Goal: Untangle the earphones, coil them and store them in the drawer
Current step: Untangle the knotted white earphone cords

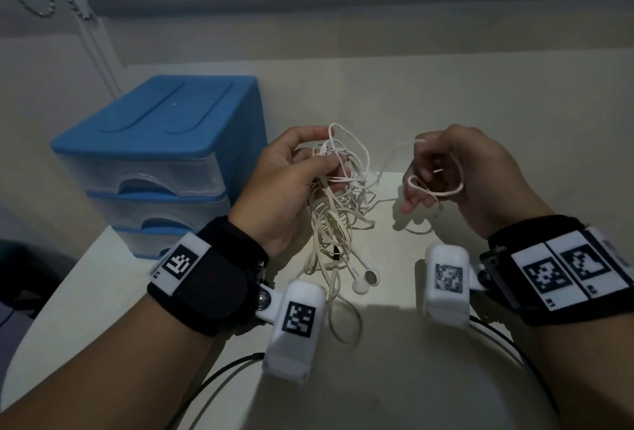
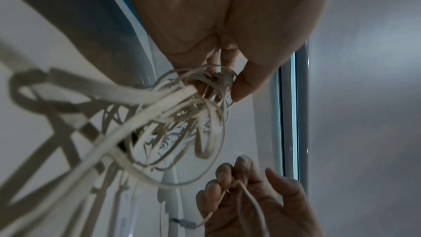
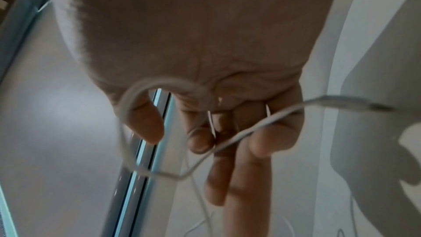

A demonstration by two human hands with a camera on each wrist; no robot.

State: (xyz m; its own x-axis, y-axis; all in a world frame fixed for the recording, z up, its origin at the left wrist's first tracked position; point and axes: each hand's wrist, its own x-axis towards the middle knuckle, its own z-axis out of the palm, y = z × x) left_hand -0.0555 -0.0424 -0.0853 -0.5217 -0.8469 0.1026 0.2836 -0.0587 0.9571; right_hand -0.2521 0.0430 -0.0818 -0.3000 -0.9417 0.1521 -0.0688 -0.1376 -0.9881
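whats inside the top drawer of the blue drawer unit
Nothing can be made out. The top drawer of the blue drawer unit is closed, and its frosted front shows no clear shape behind it. Its back part is covered by the blue lid.

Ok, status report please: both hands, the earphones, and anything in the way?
Left hand grips the tangled earphones. Right hand holds a loose cable loop. Blue drawer unit shut, at left. Nothing in the way.

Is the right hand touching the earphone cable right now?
Touching. The right wrist view shows the earphone cable looped round the right hand and crossing its curled fingers; the head view agrees.
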